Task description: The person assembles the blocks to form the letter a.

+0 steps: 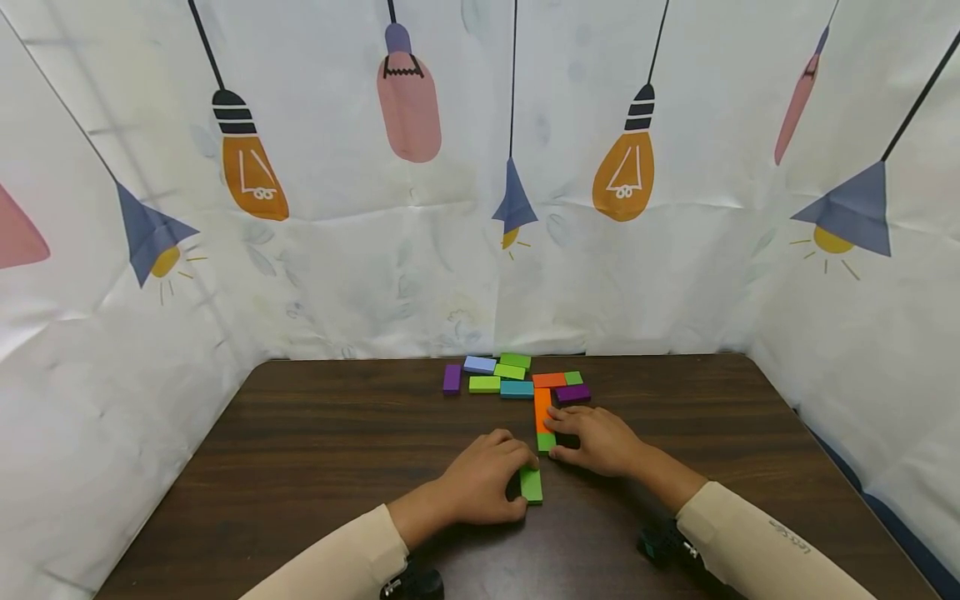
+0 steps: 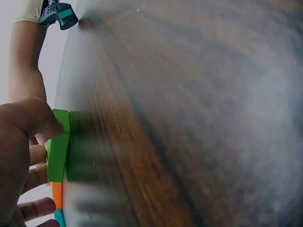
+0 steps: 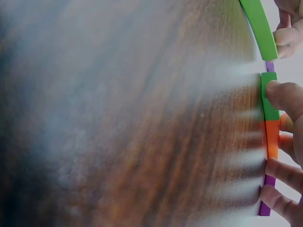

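Note:
My left hand [image 1: 483, 483] pinches a green block [image 1: 531, 486] lengthwise, thumb at its near end and a finger at its far end. Just beyond it lies another green block [image 1: 547, 442], joined end-on to an orange block [image 1: 542, 408]. My right hand [image 1: 600, 437] rests against this column from the right; its thumb [image 3: 281, 94] touches the green block in the right wrist view and its other fingers spread along the orange block. The held green block [image 2: 57, 158] also shows in the left wrist view, where the palm hides part of it.
Farther back, flat blocks form a loose cluster: purple [image 1: 452, 379], light blue [image 1: 480, 365], teal [image 1: 517, 389], orange [image 1: 550, 380], a second purple [image 1: 573, 394] and several green ones. The dark wooden table [image 1: 337, 433] meets a patterned white cloth [image 1: 337, 283] behind.

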Action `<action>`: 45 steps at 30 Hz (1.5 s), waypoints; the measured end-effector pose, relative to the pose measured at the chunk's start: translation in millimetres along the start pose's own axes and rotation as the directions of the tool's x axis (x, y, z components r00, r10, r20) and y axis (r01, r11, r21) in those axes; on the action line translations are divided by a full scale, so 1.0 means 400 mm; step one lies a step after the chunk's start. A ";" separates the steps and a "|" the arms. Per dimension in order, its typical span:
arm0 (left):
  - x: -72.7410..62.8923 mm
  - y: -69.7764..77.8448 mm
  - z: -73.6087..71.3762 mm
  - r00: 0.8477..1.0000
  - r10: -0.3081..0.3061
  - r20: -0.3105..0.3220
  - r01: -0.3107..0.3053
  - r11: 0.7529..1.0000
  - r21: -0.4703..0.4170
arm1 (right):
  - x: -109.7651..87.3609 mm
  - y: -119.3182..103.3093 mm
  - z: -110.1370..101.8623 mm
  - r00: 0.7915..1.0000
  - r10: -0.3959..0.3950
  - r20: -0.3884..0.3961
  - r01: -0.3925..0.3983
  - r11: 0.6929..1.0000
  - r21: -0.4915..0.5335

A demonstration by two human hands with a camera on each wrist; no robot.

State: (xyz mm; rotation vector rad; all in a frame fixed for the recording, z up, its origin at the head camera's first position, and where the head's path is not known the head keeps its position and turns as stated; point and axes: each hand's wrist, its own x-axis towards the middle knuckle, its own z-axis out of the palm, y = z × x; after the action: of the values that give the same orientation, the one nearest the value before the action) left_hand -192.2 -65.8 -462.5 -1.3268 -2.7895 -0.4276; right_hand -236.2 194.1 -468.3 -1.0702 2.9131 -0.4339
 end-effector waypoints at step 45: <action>0.008 0.015 0.008 0.994 -0.106 -0.023 0.107 0.994 0.024 | -0.004 -0.008 -0.013 0.999 0.027 0.038 -0.029 0.999 0.036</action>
State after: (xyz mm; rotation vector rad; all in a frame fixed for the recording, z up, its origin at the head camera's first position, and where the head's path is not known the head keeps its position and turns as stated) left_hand -189.5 -58.9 -463.6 -1.1648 -2.8467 -0.4058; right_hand -233.5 194.1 -462.6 -1.0204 2.8721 -0.4600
